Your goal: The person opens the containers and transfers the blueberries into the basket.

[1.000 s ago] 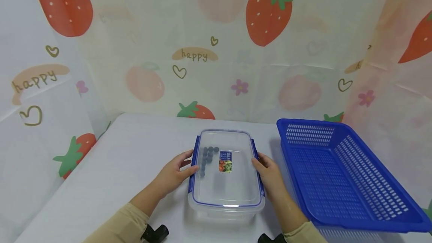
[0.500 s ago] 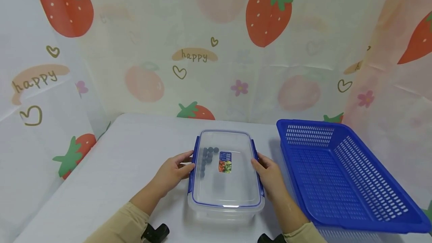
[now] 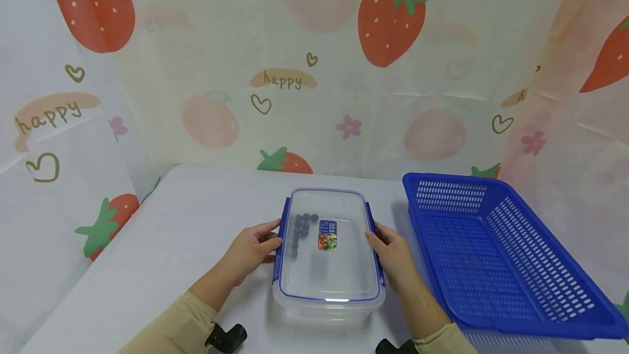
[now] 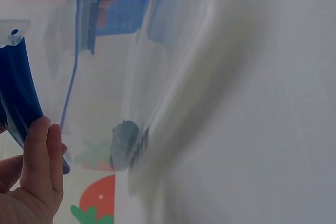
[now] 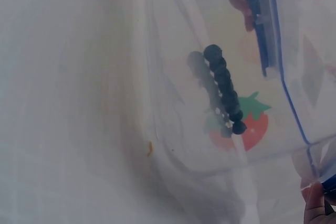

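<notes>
A clear lidded container [image 3: 329, 277] with blue side latches sits on the white table, a picture label on its lid. Dark round pieces [image 3: 304, 228] lie inside at its left; in the right wrist view similar dark pieces [image 5: 226, 85] show through the clear wall. My left hand [image 3: 247, 251] holds the container's left side, thumb at the edge; in the left wrist view the left hand's fingers [image 4: 38, 166] lie against a blue latch [image 4: 18, 87]. My right hand [image 3: 395, 258] grips the right side, thumb on the latch edge; part of it [image 5: 315, 203] shows in the right wrist view.
A blue perforated basket [image 3: 432, 266] stands right of the container, close to my right forearm. Behind the table [image 3: 196, 201] hangs a sheet [image 3: 236, 31] printed with strawberries, and another patterned sheet borders the left side.
My left thumb and fingers have shifted slightly along the container's left edge. The container and right hand look almost unmoved.
</notes>
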### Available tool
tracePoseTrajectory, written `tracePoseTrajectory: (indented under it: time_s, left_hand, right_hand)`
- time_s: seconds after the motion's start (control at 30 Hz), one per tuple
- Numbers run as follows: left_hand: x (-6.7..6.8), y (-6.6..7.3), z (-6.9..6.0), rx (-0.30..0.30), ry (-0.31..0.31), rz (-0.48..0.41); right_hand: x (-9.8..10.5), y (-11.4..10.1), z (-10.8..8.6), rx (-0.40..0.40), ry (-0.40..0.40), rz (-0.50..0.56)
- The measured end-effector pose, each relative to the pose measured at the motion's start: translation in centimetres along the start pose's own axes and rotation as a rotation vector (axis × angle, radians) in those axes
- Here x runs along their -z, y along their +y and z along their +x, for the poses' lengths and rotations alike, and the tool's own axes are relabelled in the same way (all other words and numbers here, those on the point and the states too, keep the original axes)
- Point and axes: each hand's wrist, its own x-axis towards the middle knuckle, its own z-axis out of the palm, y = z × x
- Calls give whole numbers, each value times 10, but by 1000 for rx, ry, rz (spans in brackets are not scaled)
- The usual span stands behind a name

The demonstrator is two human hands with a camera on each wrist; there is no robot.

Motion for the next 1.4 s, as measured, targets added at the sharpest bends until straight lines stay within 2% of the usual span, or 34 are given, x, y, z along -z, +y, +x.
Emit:
tracePoseTrajectory:
  time_s: [0.27, 0.6, 0.9, 1.13, 1.4]
  left_hand:
    - [-1, 0, 0, 3, 10, -43]
    - [-1, -1, -2, -6, -8, -116]
    - [0, -10, -1, 2, 7, -187]
    - [2, -12, 0, -5, 1, -171]
    - [5, -17, 3, 27, -32, -163]
  right_hand:
    - [0, -2, -3, 9, 2, 0]
    - [0, -3, -5, 10, -17, 6]
    - [0, -1, -3, 14, -14, 8]
    - [1, 2, -2, 33, -19, 20]
    - [0, 1, -2, 46, -29, 20]
